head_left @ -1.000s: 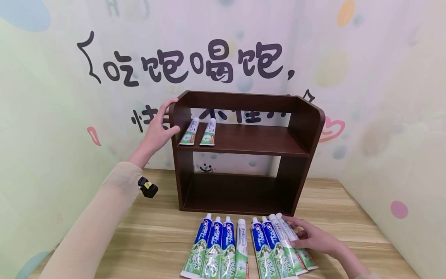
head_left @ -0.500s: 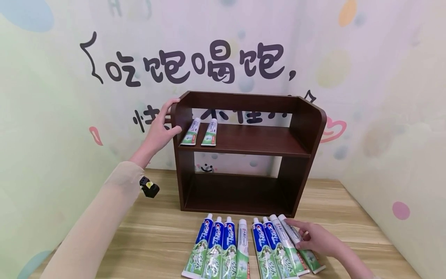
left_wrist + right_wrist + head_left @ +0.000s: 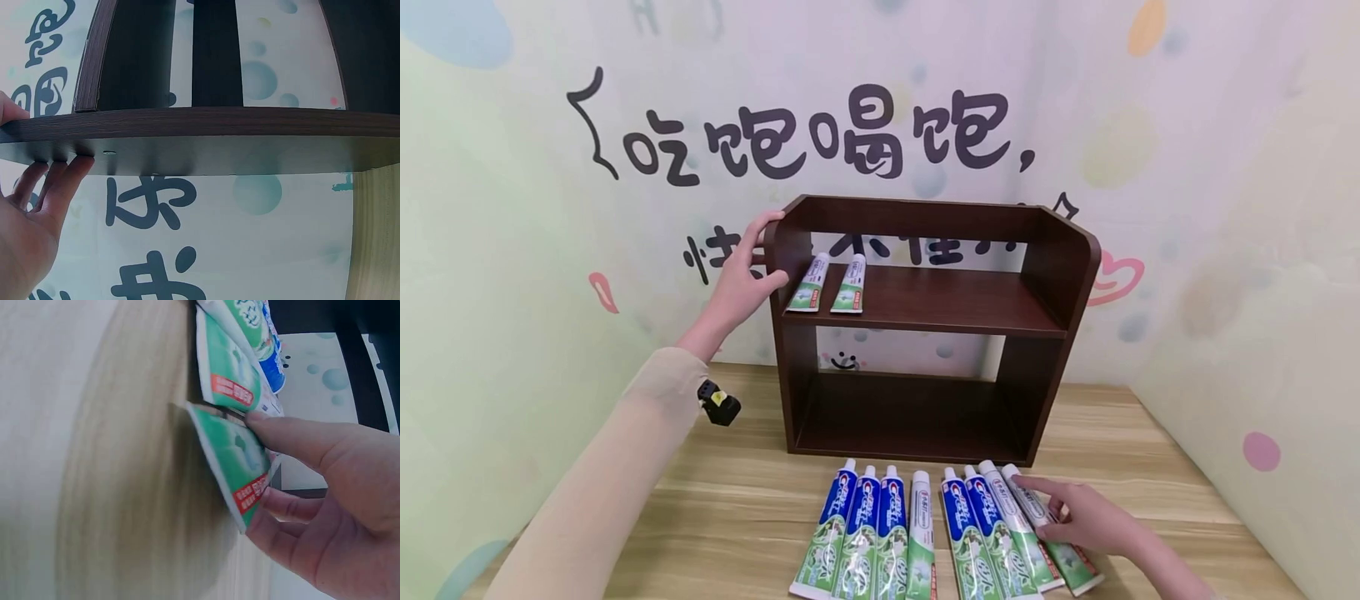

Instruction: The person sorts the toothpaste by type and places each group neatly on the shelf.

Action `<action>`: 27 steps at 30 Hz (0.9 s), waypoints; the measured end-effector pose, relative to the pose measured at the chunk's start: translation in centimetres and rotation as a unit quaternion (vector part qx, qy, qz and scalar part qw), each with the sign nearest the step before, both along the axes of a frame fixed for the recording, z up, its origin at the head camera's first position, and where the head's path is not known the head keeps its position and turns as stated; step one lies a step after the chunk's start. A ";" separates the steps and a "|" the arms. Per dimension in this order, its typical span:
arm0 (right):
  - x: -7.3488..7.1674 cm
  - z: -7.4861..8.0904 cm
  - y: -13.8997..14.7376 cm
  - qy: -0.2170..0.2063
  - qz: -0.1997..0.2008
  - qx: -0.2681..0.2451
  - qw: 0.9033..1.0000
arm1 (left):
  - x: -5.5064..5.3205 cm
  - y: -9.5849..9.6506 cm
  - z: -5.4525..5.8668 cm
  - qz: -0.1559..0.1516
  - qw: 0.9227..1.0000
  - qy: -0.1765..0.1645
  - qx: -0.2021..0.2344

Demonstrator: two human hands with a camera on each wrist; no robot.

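1. Two toothpaste tubes [image 3: 847,287] lie at the left of the upper level of a dark shelf [image 3: 955,300].

2. The left hand [image 3: 739,287] grips the shelf's left side, thumb spread from the fingers, seemingly steadying it.

3. The right hand [image 3: 1090,518] pinches the rightmost tube [image 3: 234,456] edge to edge, fingers narrowed to its width, at the end of a row of eight on the table [image 3: 730,500]; whether it is lifted cannot be told.

4. Picking up appears to be under way; next calls for raising it clear of the neighboring tube [image 3: 1021,518].
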State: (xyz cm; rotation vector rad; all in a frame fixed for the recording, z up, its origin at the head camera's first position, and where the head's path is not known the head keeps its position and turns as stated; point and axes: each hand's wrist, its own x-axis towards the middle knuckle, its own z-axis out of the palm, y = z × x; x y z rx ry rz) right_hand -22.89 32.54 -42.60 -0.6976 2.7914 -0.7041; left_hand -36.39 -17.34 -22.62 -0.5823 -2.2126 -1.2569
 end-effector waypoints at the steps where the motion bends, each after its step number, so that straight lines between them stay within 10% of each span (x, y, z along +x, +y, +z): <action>1: 0.0 0.1 0.1 -0.007 0.004 -0.003 1.000 | 0.0 0.0 0.0 0.001 1.000 -0.001 0.000; 27: -0.2 2.3 0.3 -0.054 0.057 -0.023 0.997 | 0.2 0.1 0.2 0.000 1.000 -0.009 -0.003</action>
